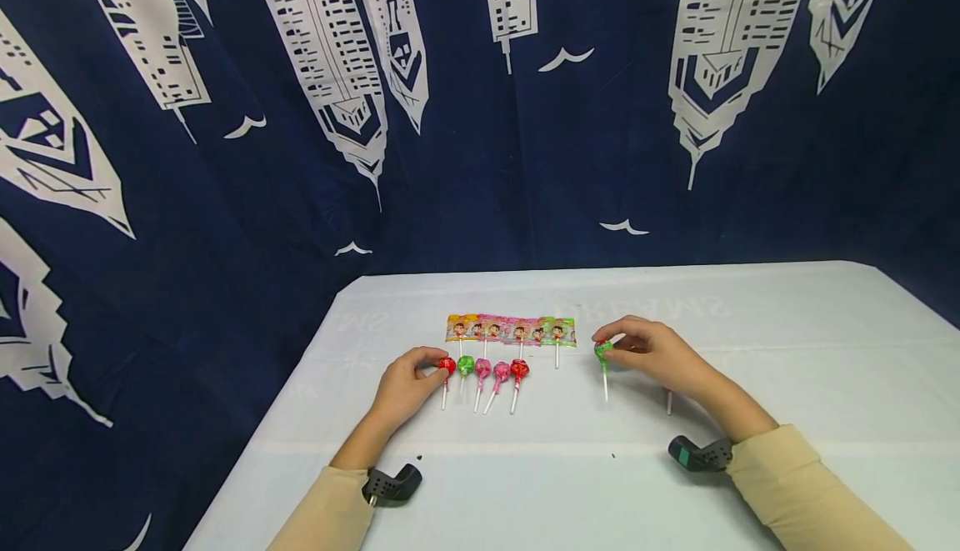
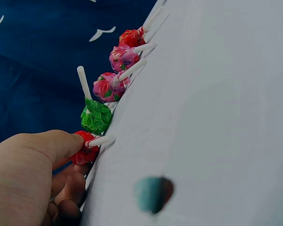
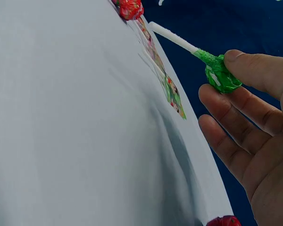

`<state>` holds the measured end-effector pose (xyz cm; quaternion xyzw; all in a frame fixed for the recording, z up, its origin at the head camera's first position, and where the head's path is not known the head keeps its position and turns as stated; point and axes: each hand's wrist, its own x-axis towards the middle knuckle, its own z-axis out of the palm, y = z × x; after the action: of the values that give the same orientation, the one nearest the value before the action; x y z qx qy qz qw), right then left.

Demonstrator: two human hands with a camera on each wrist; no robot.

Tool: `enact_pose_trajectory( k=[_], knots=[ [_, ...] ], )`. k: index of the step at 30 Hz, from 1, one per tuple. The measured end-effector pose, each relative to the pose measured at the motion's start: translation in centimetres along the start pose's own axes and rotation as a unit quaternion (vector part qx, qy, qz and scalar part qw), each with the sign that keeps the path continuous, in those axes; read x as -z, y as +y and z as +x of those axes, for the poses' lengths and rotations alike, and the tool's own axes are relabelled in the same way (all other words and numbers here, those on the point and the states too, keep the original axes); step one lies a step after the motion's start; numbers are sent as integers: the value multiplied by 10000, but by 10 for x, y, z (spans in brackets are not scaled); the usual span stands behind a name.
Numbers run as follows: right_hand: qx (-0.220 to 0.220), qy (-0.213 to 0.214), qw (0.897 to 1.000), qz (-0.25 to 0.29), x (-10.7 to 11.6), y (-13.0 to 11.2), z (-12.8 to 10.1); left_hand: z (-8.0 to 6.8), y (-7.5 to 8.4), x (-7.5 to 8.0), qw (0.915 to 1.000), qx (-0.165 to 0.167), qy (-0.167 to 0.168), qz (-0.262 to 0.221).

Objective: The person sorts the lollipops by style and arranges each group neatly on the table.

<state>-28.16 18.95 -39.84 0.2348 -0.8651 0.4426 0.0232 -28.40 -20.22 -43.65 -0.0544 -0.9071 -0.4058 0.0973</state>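
Green-wrapped lollipop on a white stick (image 1: 603,351) is pinched by the right hand (image 1: 652,353); the left hand (image 1: 405,384) pinches a red-wrapped lollipop (image 1: 447,365), risking nudging the row on the white desk (image 1: 787,384).

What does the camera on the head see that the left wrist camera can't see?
Only the head view shows the right hand pinching a green lollipop, and the strip of packets. Only the left wrist view shows, close up, the left thumb on the red lollipop. Both show the left hand, the lollipop row and the white table.
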Motion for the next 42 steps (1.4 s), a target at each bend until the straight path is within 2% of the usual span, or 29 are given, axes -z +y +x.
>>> enact_pose_trajectory(
  k=[15, 23, 34, 42],
  knots=[
    [444, -121, 9989, 83, -21, -9, 5, 1, 0, 0, 9999, -154, 4, -16],
    [158, -256, 9995, 131, -38, -16, 9, 3, -1, 0, 9998, -177, -36, 22],
    [87, -283, 9987, 409, -62, -24, 22, 1, -1, 0, 9999, -95, -41, 7],
    [-167, -120, 9990, 387, -73, -25, 29, 1, -1, 1, 10000, -74, -29, 7]
  ],
)
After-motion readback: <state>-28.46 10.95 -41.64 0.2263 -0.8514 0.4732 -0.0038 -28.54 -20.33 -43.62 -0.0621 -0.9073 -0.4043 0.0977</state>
